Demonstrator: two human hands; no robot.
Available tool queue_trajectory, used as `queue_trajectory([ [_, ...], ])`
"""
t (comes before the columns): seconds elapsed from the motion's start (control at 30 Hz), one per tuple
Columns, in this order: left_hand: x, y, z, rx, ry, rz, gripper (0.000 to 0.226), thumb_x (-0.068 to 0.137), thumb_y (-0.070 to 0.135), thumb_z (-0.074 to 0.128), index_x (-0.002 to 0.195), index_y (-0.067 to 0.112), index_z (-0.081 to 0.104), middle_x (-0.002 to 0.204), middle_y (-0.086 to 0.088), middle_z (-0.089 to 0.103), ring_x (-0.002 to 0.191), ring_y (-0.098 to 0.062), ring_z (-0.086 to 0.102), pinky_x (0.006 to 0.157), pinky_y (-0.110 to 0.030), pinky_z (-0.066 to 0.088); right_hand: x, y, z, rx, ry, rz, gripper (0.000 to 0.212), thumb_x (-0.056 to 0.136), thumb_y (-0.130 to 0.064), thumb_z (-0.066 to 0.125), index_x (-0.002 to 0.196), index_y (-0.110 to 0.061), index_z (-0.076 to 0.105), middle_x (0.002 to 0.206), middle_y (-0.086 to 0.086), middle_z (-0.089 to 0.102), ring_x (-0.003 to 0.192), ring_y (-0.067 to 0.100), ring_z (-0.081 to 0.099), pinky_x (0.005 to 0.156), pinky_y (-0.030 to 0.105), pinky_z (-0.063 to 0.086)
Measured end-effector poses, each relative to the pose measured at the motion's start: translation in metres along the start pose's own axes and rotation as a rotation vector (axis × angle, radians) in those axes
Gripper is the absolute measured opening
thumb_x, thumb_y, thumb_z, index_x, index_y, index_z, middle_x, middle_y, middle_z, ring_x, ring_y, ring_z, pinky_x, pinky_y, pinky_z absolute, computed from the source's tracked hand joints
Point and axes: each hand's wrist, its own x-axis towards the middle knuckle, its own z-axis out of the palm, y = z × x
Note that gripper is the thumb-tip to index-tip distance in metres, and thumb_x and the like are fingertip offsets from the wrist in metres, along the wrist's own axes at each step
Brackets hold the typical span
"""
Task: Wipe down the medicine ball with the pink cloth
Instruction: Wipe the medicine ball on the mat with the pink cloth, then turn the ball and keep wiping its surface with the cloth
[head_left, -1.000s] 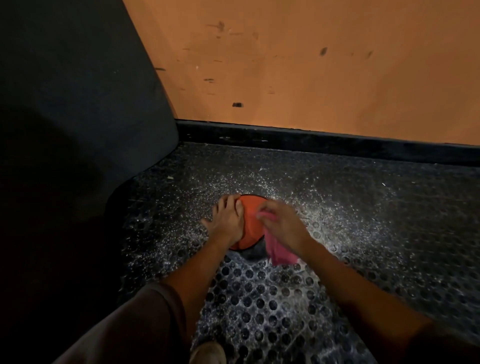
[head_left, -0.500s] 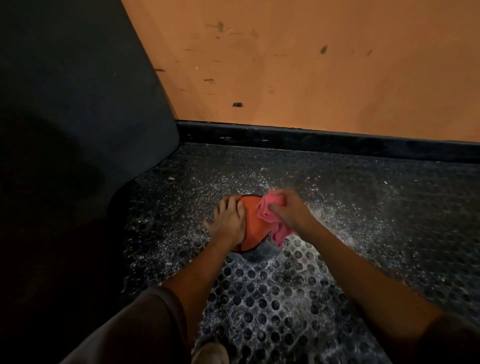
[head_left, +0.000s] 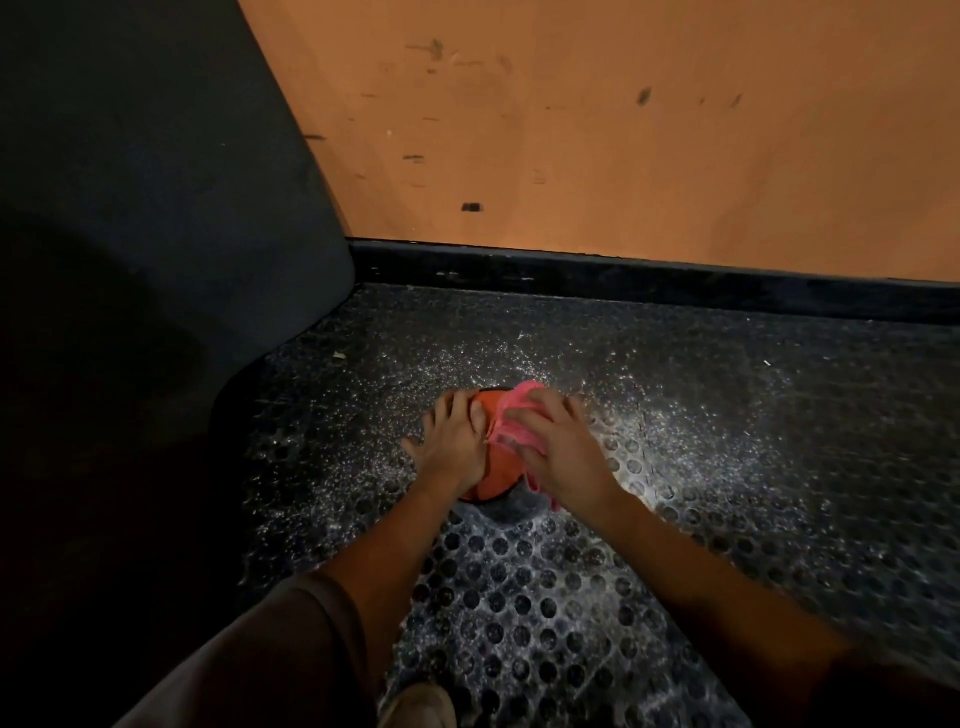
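An orange medicine ball (head_left: 494, 470) with a black band sits on the dark rubber floor mat, mostly covered by both hands. My left hand (head_left: 453, 444) lies flat on the ball's left side, fingers spread, holding it steady. My right hand (head_left: 558, 447) presses the pink cloth (head_left: 514, 421) onto the ball's top and right side. The cloth bunches under the palm, and a strip of it hangs down past the wrist. Much of the ball's right half is hidden by the cloth and hand.
The perforated rubber mat (head_left: 545, 597) is dusted with white specks around the ball. An orange wall (head_left: 597, 130) with a black baseboard (head_left: 623, 278) stands just behind. A dark padded panel (head_left: 156, 208) closes the left side. My shoe (head_left: 418, 706) shows at the bottom edge.
My right hand has slid the pink cloth from the ball's near right side up to its far top, then back over the top. My left hand has stayed in place.
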Motion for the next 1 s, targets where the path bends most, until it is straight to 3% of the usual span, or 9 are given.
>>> queue_trajectory([
  [0.17,-0.003,0.006,0.002,0.013,0.004,-0.003,0.045,0.102,0.047,0.011,0.138,0.033,0.034,0.148,0.0,0.03,0.137,-0.024,0.031,0.108,-0.064,0.014,-0.003,0.021,-0.004,0.152,0.041,0.387,0.024,0.097,-0.045,0.043,0.11,-0.03,0.057,0.116,-0.005,0.049,0.099,0.027,0.059,0.072,0.043,0.057],
  [0.3,-0.001,-0.001,0.0,0.027,0.006,-0.006,0.046,0.102,0.047,0.01,0.14,0.032,0.033,0.15,0.001,0.03,0.138,-0.025,0.03,0.109,-0.066,0.014,-0.009,0.012,-0.003,0.062,0.027,0.17,0.028,0.094,-0.052,0.044,0.111,-0.036,0.059,0.118,-0.007,0.047,0.103,0.012,0.049,0.072,0.028,0.051],
  [0.4,-0.004,0.002,0.002,0.042,0.006,0.004,0.046,0.102,0.048,0.011,0.141,0.033,0.031,0.151,0.001,0.027,0.139,-0.025,0.029,0.11,-0.066,0.014,-0.004,0.018,-0.004,0.113,0.032,0.386,0.034,0.097,-0.052,0.04,0.113,-0.028,0.059,0.118,-0.002,0.05,0.091,0.016,0.059,0.065,0.027,0.053],
  [0.47,-0.007,0.005,0.005,0.039,0.013,0.003,0.045,0.102,0.048,0.011,0.14,0.032,0.031,0.151,0.0,0.028,0.139,-0.025,0.029,0.11,-0.065,0.013,0.005,0.013,0.001,0.081,0.066,0.44,0.037,0.096,-0.053,0.04,0.113,-0.026,0.06,0.119,-0.001,0.05,0.1,0.019,0.056,0.073,0.03,0.051],
  [0.6,-0.005,-0.005,-0.001,0.02,0.024,-0.003,0.045,0.102,0.047,0.012,0.138,0.031,0.034,0.149,0.001,0.031,0.137,-0.026,0.033,0.109,-0.065,0.016,0.003,0.001,0.004,0.068,-0.008,0.233,0.04,0.089,-0.061,0.044,0.114,-0.034,0.058,0.121,-0.008,0.046,0.106,0.014,0.047,0.075,0.029,0.05],
  [0.7,-0.013,-0.01,0.001,0.025,0.04,-0.013,0.042,0.102,0.047,0.015,0.134,0.029,0.036,0.145,0.0,0.034,0.134,-0.025,0.036,0.109,-0.063,0.017,0.001,0.011,0.002,0.248,0.021,0.427,0.048,0.091,-0.06,0.039,0.118,-0.025,0.057,0.12,0.004,0.044,0.098,0.024,0.058,0.078,0.035,0.053],
  [0.83,-0.022,-0.008,0.006,-0.061,0.161,0.025,0.024,0.101,0.04,0.03,0.113,0.021,0.038,0.12,-0.001,0.039,0.12,-0.022,0.043,0.103,-0.052,0.032,0.016,0.016,0.005,0.207,-0.035,0.478,0.032,0.095,-0.045,0.051,0.118,-0.024,0.06,0.125,0.008,0.047,0.115,0.025,0.044,0.092,0.036,0.04],
  [0.9,-0.02,-0.01,0.0,-0.185,0.094,0.123,0.034,0.097,0.049,0.035,0.117,0.022,0.04,0.123,0.0,0.039,0.122,-0.022,0.041,0.102,-0.049,0.035,0.021,0.016,0.006,0.227,-0.072,0.409,0.033,0.092,-0.047,0.054,0.118,-0.028,0.06,0.127,0.002,0.052,0.118,0.024,0.043,0.1,0.043,0.039],
  [1.0,-0.018,-0.019,-0.006,-0.196,-0.112,0.247,0.066,0.084,0.074,0.034,0.143,0.043,0.029,0.152,0.009,0.023,0.139,-0.023,0.02,0.112,-0.058,0.024,0.021,0.021,0.007,0.272,-0.113,0.353,0.038,0.091,-0.048,0.056,0.124,-0.029,0.06,0.127,-0.002,0.052,0.117,0.024,0.046,0.1,0.045,0.042],
])
